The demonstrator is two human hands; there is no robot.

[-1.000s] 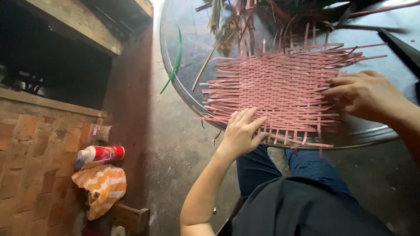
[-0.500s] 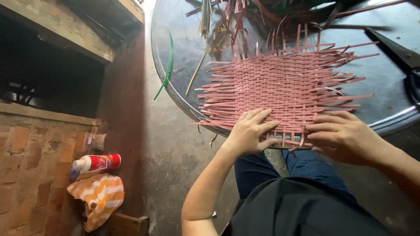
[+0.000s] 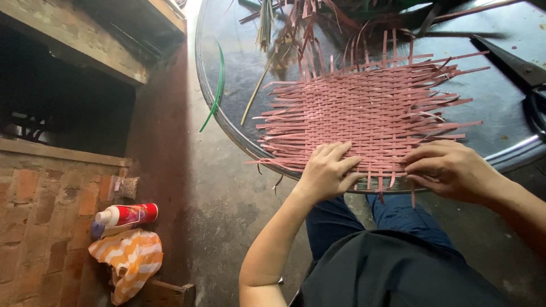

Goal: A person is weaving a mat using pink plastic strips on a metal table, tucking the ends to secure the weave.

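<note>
**Head view: both hands at the near edge of the pink mat**

Head camera looks down on my left hand (image 3: pixel 329 170), which lies flat on the near edge of the woven pink mat (image 3: pixel 369 105), fingers spread and released, pressing the weave down without grasping anything. My right hand (image 3: pixel 449 169) sits just beside it on the same edge, fingers curled together on the near strips; I cannot tell whether they pinch one strip or only push against the row.

I judge the step in hand to be tightening or seating the nearest row of the weave. A next move would call for the left palm pinning the mat while the right fingers work along the row, since the loose strip ends bend easily and the weave can slip open.

The mat lies on the round dark worktop (image 3: pixel 239 62), and its near edge reaches the rim, so several strip ends hang over my lap. That leaves no spare surface toward me. To my right, black scissors (image 3: pixel 526 74) lie on the worktop, near the mat's loose ends. Beyond the mat is a tangle of spare strips (image 3: pixel 296 23), and a green strip (image 3: pixel 215 91) hangs over the left rim. Down on the floor to my left, well apart, lie a red and white bottle (image 3: pixel 128 216) and an orange striped cloth (image 3: pixel 131 258) beside a brick wall (image 3: pixel 40 222).
</note>
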